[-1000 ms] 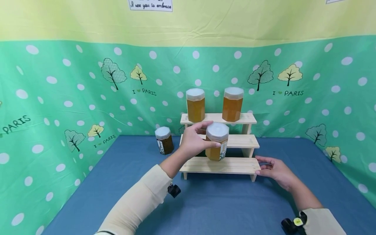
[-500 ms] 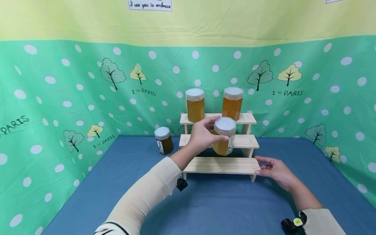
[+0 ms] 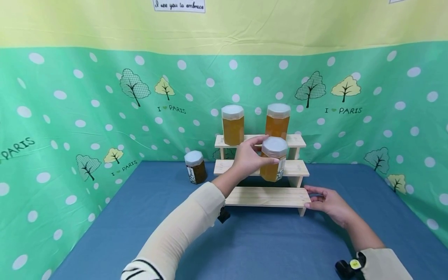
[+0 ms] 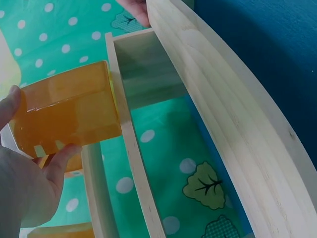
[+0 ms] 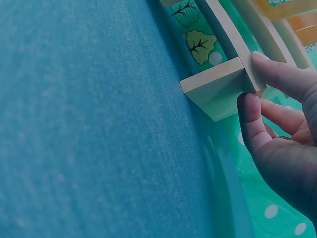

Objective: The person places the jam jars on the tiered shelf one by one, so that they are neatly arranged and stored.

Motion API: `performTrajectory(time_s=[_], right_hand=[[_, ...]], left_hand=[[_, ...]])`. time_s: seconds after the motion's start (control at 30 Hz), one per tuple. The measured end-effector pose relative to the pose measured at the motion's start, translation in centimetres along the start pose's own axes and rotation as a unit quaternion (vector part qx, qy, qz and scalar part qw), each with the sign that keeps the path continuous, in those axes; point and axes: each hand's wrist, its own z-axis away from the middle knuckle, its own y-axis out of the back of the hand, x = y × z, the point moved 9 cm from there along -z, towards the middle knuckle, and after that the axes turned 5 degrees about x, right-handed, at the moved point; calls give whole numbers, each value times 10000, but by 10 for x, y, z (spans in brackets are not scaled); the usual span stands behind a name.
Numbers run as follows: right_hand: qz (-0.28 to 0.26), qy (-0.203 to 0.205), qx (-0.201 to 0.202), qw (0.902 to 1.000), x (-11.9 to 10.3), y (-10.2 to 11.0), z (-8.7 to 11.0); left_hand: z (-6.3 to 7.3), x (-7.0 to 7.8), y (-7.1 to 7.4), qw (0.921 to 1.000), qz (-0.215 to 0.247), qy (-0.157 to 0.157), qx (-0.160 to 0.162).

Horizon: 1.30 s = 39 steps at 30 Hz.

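Observation:
My left hand grips a honey jar with a white lid and a label, thumb in front and fingers behind. The jar is upright at the middle step of a three-tier wooden display stand; whether its base touches the wood I cannot tell. In the left wrist view, the amber side of the jar shows close to a board edge. My right hand pinches the right end of the lowest step, and the right wrist view shows thumb and fingertip on the board's corner.
Two honey jars, one on the left and one on the right, stand on the top step. A darker jar with a white lid is on the blue tablecloth, left of the stand. Behind hangs a green dotted cloth.
My left hand has carried the honey jar to the right and slightly up, from above the lowest step to the middle step's right half. My right hand has stayed on the stand.

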Motion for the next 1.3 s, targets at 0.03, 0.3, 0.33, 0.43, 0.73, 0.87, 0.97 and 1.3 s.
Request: performTrajectory(time_s=[0.03, 0.3, 0.33, 0.43, 0.73, 0.87, 0.97, 1.3], right_hand=[[12, -22, 16, 10000, 0, 0, 0], [-6, -19, 14, 10000, 1, 2, -1], [-2, -18, 7, 10000, 1, 2, -1], [2, -37, 1, 10000, 0, 2, -1], [69, -63, 24, 10000, 0, 1, -1], [88, -79, 38, 9999, 1, 2, -1], [102, -75, 41, 9999, 0, 2, -1], [135, -92, 2, 9999, -2, 1, 1]], left_hand=[[-1, 0, -1, 10000, 13, -8, 9], [-7, -2, -6, 10000, 31, 2, 87], [-7, -3, -7, 9999, 52, -17, 99], [-9, -3, -8, 9998, 105, -58, 161], [-15, -5, -13, 9996, 112, -50, 248], [-18, -6, -16, 9994, 105, -78, 306], [-20, -6, -18, 9992, 52, -144, 375], [-21, -3, -20, 9981, -84, -238, 555]])
